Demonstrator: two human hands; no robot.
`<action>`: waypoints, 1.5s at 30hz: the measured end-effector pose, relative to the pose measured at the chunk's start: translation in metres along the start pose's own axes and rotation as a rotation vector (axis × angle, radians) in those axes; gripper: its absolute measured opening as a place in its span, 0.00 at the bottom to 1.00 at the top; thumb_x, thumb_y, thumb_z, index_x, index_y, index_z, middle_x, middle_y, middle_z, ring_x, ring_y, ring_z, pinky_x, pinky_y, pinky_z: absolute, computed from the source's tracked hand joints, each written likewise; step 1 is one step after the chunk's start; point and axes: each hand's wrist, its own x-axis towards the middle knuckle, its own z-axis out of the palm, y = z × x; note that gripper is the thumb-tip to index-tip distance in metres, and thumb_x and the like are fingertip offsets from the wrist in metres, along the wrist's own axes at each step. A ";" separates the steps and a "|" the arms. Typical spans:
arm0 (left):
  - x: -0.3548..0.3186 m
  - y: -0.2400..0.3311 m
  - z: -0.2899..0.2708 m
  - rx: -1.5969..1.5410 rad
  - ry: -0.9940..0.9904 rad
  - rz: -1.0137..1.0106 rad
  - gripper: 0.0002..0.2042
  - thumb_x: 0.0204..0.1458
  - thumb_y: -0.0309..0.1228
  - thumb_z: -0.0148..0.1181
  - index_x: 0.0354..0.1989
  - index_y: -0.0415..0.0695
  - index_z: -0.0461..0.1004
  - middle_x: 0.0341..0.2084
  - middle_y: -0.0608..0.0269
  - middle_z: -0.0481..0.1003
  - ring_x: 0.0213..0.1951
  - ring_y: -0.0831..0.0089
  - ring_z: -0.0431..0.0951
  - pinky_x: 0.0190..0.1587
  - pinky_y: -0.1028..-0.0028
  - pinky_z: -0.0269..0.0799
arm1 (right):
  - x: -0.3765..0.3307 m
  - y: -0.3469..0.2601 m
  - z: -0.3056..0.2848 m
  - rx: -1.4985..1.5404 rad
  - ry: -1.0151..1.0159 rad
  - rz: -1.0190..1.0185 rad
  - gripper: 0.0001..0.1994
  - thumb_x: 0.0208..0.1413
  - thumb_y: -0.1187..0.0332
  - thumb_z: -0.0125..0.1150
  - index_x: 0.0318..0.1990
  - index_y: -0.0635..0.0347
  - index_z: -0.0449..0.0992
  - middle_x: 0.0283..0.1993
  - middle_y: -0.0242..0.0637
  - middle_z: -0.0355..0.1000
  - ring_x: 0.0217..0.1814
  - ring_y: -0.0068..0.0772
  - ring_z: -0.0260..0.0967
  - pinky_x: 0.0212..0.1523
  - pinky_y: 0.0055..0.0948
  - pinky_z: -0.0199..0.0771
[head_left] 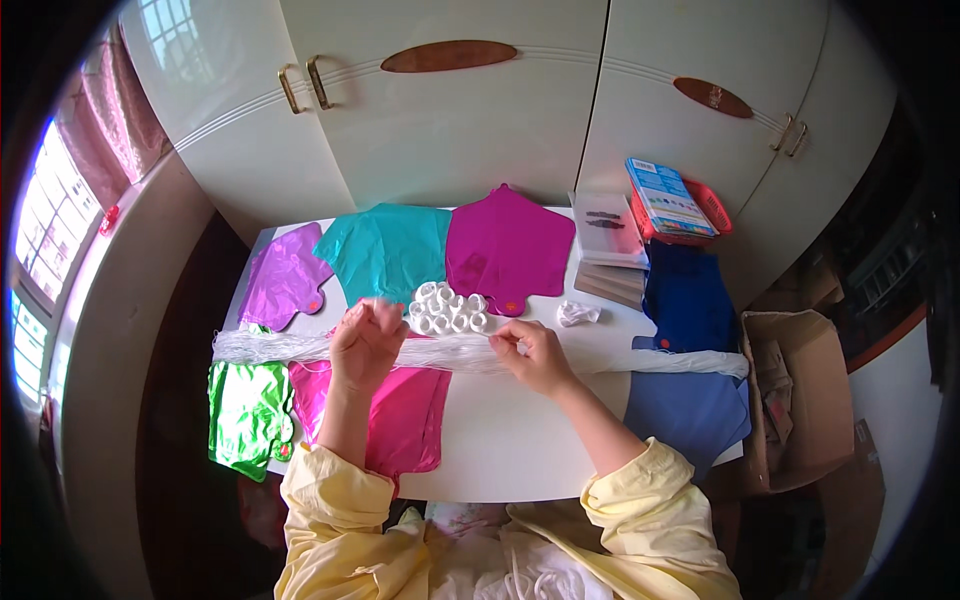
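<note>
1. The left hand (368, 345) is hovering above the bundle of white strands, its fingers curling inward; the fingertips are blurring, so I cannot tell whether they are gripping anything.
2. The right hand (537, 358) is bringing thumb and forefinger together at the bundle's upper edge; whether a thin strand is sitting between them I cannot tell.
3. The bundle of white strands (460, 352), fine and thread-like, is stretching crosswise over the table beneath both hands, fraying loosely at its left end.
4. Just beyond it, between the hands, small smooth white rings (447, 310) are lying in a heap; a crumpled translucent wad (577, 314) is resting to their right.
5. On the near side, a shiny hot-pink foil piece (410, 420), a wrinkled, mirror-like green foil piece (245, 410) and a duller slate-blue piece (690, 410) are lying flat.
6. On the far side, lilac (285, 270), teal (385, 250), magenta (510, 250) and navy (685, 300) pieces are spreading their angular, lobed outlines.
7. Underneath, the smooth white table (520, 440) is showing a rounded front edge.
8. At its right, an open cardboard box (825, 400) is standing, and a red plastic basket (712, 205) is holding glossy blue packets (665, 195).
</note>
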 end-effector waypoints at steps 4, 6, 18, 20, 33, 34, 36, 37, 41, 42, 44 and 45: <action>0.000 -0.013 0.011 0.653 0.231 0.063 0.26 0.50 0.28 0.52 0.60 0.44 0.56 0.51 0.60 0.65 0.41 0.72 0.63 0.40 0.74 0.60 | -0.001 -0.001 0.002 -0.055 -0.037 -0.033 0.08 0.49 0.67 0.56 0.24 0.60 0.71 0.20 0.35 0.70 0.23 0.33 0.68 0.33 0.30 0.64; 0.000 -0.020 0.006 1.694 0.249 0.098 0.23 0.50 0.29 0.53 0.57 0.46 0.61 0.47 0.58 0.68 0.40 0.70 0.64 0.41 0.73 0.60 | -0.002 -0.004 0.001 -0.023 -0.016 -0.065 0.07 0.49 0.67 0.56 0.24 0.60 0.71 0.21 0.34 0.70 0.24 0.33 0.68 0.36 0.30 0.63; 0.001 -0.011 0.034 -0.011 0.251 -0.031 0.17 0.53 0.34 0.47 0.51 0.42 0.68 0.47 0.62 0.70 0.35 0.78 0.63 0.39 0.75 0.57 | -0.003 0.005 0.005 -0.142 -0.046 -0.147 0.04 0.49 0.69 0.56 0.26 0.57 0.70 0.21 0.30 0.68 0.25 0.32 0.66 0.39 0.31 0.59; 0.000 -0.017 0.005 0.458 0.139 0.037 0.29 0.52 0.33 0.50 0.63 0.45 0.49 0.61 0.64 0.55 0.45 0.75 0.60 0.45 0.75 0.56 | -0.003 0.001 0.004 -0.134 -0.082 -0.129 0.05 0.50 0.67 0.57 0.27 0.58 0.71 0.22 0.32 0.69 0.29 0.33 0.67 0.41 0.30 0.60; -0.005 -0.014 -0.013 0.038 -0.115 -0.133 0.11 0.51 0.33 0.51 0.22 0.43 0.73 0.20 0.67 0.72 0.28 0.79 0.60 0.34 0.74 0.54 | 0.000 0.006 0.003 -0.194 -0.013 -0.155 0.05 0.50 0.68 0.56 0.26 0.56 0.70 0.22 0.30 0.69 0.27 0.31 0.67 0.41 0.32 0.58; -0.001 -0.015 0.003 -0.005 0.007 -0.092 0.08 0.52 0.33 0.50 0.30 0.42 0.73 0.29 0.65 0.72 0.31 0.78 0.61 0.35 0.75 0.55 | -0.002 0.007 0.003 -0.211 -0.014 -0.148 0.05 0.50 0.68 0.56 0.26 0.56 0.70 0.22 0.30 0.69 0.26 0.31 0.67 0.41 0.32 0.58; 0.002 -0.016 0.040 -0.084 0.254 -0.007 0.15 0.53 0.33 0.49 0.47 0.42 0.71 0.45 0.63 0.71 0.36 0.76 0.61 0.39 0.76 0.56 | -0.004 0.005 0.004 -0.241 -0.019 -0.139 0.05 0.50 0.67 0.56 0.26 0.56 0.71 0.22 0.31 0.70 0.26 0.32 0.68 0.40 0.33 0.59; 0.000 -0.019 0.017 0.070 0.133 0.001 0.25 0.53 0.32 0.50 0.60 0.46 0.57 0.60 0.64 0.57 0.43 0.76 0.61 0.43 0.76 0.56 | -0.004 0.004 0.004 -0.242 -0.043 -0.138 0.05 0.51 0.68 0.56 0.27 0.56 0.71 0.21 0.31 0.69 0.25 0.33 0.67 0.40 0.33 0.59; -0.001 -0.026 0.004 1.574 0.177 0.132 0.15 0.50 0.31 0.54 0.47 0.45 0.65 0.44 0.61 0.66 0.38 0.73 0.63 0.41 0.73 0.57 | 0.000 0.003 0.000 -0.185 0.020 -0.189 0.04 0.49 0.68 0.56 0.26 0.56 0.71 0.21 0.31 0.69 0.25 0.33 0.67 0.39 0.33 0.59; -0.001 -0.024 0.009 1.687 0.158 0.147 0.09 0.49 0.30 0.55 0.38 0.44 0.67 0.34 0.61 0.67 0.33 0.71 0.63 0.39 0.72 0.57 | 0.002 0.004 -0.003 -0.200 0.052 -0.193 0.04 0.49 0.69 0.56 0.26 0.56 0.71 0.21 0.31 0.69 0.25 0.33 0.67 0.39 0.33 0.59; 0.000 -0.019 0.019 1.911 0.115 0.180 0.08 0.46 0.30 0.56 0.18 0.41 0.72 0.14 0.60 0.68 0.25 0.69 0.63 0.34 0.71 0.57 | 0.002 0.004 -0.006 -0.235 0.070 -0.187 0.04 0.49 0.69 0.57 0.25 0.56 0.71 0.21 0.31 0.69 0.25 0.33 0.67 0.39 0.33 0.59; 0.000 -0.017 0.025 1.761 0.140 0.129 0.16 0.46 0.30 0.56 0.08 0.41 0.64 0.08 0.64 0.62 0.21 0.73 0.62 0.29 0.70 0.55 | 0.002 0.005 -0.005 -0.250 0.055 -0.183 0.04 0.49 0.69 0.57 0.25 0.56 0.71 0.21 0.31 0.69 0.25 0.33 0.67 0.39 0.33 0.59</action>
